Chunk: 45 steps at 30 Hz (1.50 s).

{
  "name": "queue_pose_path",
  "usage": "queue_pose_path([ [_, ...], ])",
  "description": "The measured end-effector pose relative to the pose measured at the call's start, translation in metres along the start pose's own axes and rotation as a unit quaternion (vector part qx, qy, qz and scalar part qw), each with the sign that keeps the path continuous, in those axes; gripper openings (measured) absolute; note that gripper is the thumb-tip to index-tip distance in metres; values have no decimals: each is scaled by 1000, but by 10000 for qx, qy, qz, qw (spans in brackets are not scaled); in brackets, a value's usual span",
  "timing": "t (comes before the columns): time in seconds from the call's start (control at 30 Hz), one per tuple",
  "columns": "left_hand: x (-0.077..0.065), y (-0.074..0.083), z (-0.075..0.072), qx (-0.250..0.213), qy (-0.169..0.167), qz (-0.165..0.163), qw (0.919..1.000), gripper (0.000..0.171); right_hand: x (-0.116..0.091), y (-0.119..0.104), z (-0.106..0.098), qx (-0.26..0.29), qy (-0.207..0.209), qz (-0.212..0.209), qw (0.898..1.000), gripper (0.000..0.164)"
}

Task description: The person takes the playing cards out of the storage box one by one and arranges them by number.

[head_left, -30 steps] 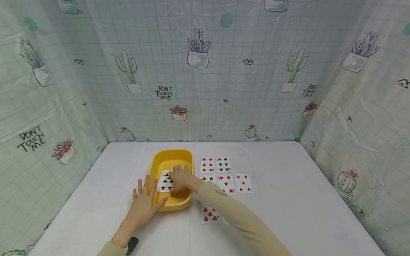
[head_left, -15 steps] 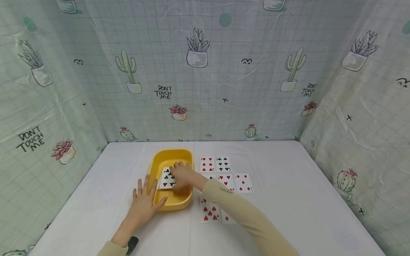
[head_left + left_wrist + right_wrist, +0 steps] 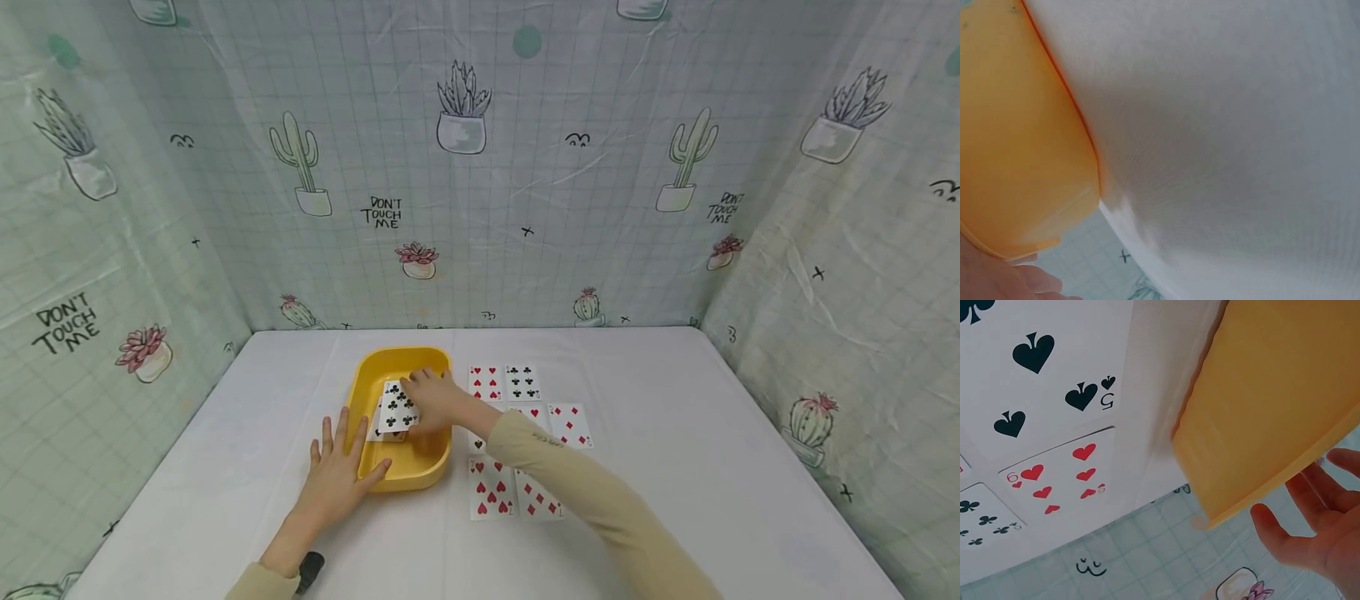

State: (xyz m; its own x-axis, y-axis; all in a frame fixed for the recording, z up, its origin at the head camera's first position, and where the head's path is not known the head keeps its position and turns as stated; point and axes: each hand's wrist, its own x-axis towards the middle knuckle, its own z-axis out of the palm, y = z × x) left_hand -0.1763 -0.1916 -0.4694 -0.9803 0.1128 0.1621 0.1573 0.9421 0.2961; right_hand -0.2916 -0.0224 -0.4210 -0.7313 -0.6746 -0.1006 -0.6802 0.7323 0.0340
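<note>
My right hand [image 3: 437, 398] reaches over the right rim of a yellow plastic tray [image 3: 411, 477] and pinches a clubs playing card [image 3: 398, 407] by its right side. The held card is face up, above another card [image 3: 374, 433] lying in the tray and mostly covered by it. My left hand [image 3: 335, 467] rests against the tray's left rim with fingers straight and spread. In the left wrist view, only part of that hand [image 3: 991, 275] shows beside the tray wall [image 3: 1022, 137]. The right wrist view shows my right fingers past the tray's rim, the held card hidden there.
Face-up cards lie in rows right of the tray: six of hearts [image 3: 485, 383], six of clubs [image 3: 522, 383], five of diamonds [image 3: 570, 426], seven of hearts [image 3: 491, 490], seven of diamonds [image 3: 538, 497]. My right sleeve [image 3: 570, 475] partly covers the middle row, including the five of spades [image 3: 1033, 353].
My right hand has lifted the clubs card from the tray's cards and moved it slightly back and to the right, uncovering a card below. The left hand has stayed put.
</note>
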Motion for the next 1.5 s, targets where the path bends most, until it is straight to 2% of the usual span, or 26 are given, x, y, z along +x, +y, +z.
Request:
queue_pose_path([
  [0.4, -1, 1, 1, -85, 136, 82, 9998, 77, -29, 8, -16, 39, 306, -319, 9990, 83],
  [0.6, -2, 1, 1, -30, 115, 69, 9999, 77, -45, 13, -21, 268, 356, -400, 9982, 83],
  [0.77, -2, 1, 0, -64, 16, 27, 10000, 78, -57, 16, -24, 241, 384, -408, 9981, 84],
  [0.97, -2, 2, -1, -77, 37, 55, 9999, 79, -74, 23, -28, 304, 561, -465, 9969, 83],
  [1.2, -2, 3, -3, -47, 53, 43, 10000, 78, -96, 30, -29, 542, 539, -480, 9959, 85],
  [1.5, -3, 4, -4, -101, 100, 42, 9999, 78, -120, 39, -26, 594, 639, -355, 9956, 84],
])
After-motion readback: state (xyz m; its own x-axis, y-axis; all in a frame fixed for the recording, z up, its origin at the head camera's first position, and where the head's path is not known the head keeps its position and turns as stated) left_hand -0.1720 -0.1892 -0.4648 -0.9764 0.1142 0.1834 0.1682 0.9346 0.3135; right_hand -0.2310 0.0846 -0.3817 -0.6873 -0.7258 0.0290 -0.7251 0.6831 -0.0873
